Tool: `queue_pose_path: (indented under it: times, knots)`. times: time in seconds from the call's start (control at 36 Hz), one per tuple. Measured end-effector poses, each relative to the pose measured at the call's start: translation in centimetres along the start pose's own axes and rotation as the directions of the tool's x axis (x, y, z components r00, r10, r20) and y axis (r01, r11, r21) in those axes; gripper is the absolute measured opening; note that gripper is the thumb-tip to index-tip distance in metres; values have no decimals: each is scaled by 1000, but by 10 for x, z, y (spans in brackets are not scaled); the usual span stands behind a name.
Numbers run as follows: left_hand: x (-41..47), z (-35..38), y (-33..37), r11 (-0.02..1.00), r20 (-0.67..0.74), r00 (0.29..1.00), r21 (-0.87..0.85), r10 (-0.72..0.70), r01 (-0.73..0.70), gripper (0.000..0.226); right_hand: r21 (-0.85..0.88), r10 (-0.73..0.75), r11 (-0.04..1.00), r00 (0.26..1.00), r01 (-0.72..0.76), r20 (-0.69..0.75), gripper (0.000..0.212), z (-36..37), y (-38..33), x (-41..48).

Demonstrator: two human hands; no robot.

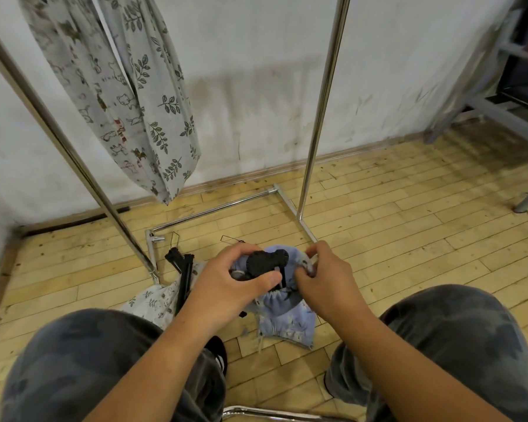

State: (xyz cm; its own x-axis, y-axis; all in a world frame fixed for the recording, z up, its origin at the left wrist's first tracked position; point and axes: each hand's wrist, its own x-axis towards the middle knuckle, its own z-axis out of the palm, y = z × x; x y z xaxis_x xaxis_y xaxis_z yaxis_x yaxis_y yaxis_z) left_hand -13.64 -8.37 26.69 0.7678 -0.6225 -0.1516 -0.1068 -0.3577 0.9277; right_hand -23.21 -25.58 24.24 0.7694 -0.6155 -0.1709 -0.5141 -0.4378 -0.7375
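I had the blue garment [287,321] held low between the knees, just above the floor [409,223], near the foot of the clothes rack [317,102]. The left hand [226,287] was curled round the black hanger [265,261], thumb across its near edge, and the right hand [323,281] pinched the garment's gathered edge just right of it. To do this well, I judged, the left should steady the hanger while the right worked the cloth in small pulls, so the edge seated evenly and did not slip. Spare hangers [183,269] and a leaf-print cloth [153,303] lay to the left, best left alone
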Motion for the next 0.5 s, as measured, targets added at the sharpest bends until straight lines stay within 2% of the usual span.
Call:
queue_pose_path:
  times: [0.08,0.17,0.25,0.39,0.44,0.5]
  knots:
    - [1,-2,1,1000,-10,1000,-21,-16,16,33,-64,-22,998,1000,21,-1,15,-2,-1,4]
    - [1,-1,1,1000,-29,1000,-20,-12,12,32,-188,26,982,999,-22,20,23,-6,-3,9]
    - [2,0,0,999,-40,999,31,-21,23,32,-193,61,980,998,-57,13,17,-7,-8,14]
    - [4,-2,-2,997,-51,998,53,-47,50,36,37,127,991,992,-128,23,4,-11,-10,16]
    - [4,-1,-2,997,-48,998,57,-48,50,37,149,146,976,986,-157,79,7,-11,-8,16]
    - [3,0,-2,997,-59,997,62,-43,47,35,331,169,918,970,-219,175,15,-12,-8,13]
